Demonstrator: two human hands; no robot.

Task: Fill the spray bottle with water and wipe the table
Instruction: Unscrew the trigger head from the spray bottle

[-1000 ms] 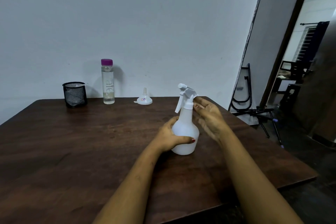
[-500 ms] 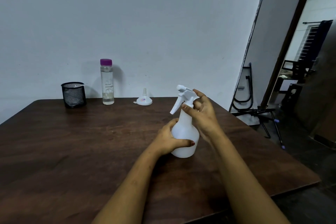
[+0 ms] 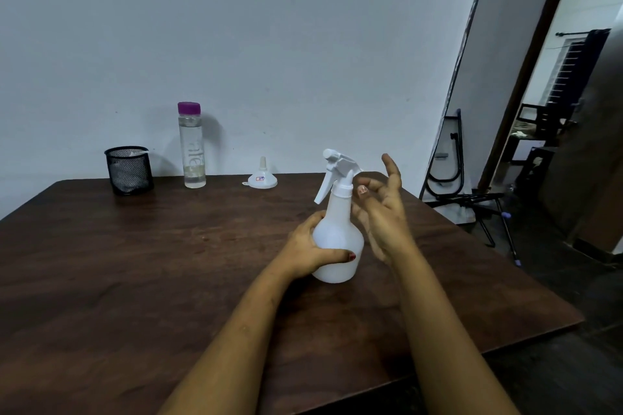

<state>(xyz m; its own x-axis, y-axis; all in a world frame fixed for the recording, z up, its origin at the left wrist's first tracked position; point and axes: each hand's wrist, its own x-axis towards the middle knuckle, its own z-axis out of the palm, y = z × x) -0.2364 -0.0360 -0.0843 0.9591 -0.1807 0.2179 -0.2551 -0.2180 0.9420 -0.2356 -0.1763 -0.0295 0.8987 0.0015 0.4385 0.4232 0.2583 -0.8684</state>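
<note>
A white spray bottle (image 3: 338, 239) stands upright on the dark wooden table (image 3: 141, 266), its trigger head pointing left. My left hand (image 3: 308, 251) is wrapped around the bottle's lower body from the left. My right hand (image 3: 382, 209) hovers just right of the bottle's neck, fingers spread and holding nothing; its fingertips are close to the white collar under the spray head. A clear water bottle with a purple cap (image 3: 191, 145) stands at the table's far edge against the wall, with a small white funnel (image 3: 262, 177) upside down to its right.
A black mesh cup (image 3: 129, 169) with something white inside sits at the far left by the wall. The table's right edge runs diagonally near my right arm. Beyond it are folded black metal stands (image 3: 472, 185) on the floor and an open doorway.
My right hand gripped the spray head's collar half a second ago and has now let go, fingers opening beside the neck. The trigger head has turned slightly. My left hand kept hold.
</note>
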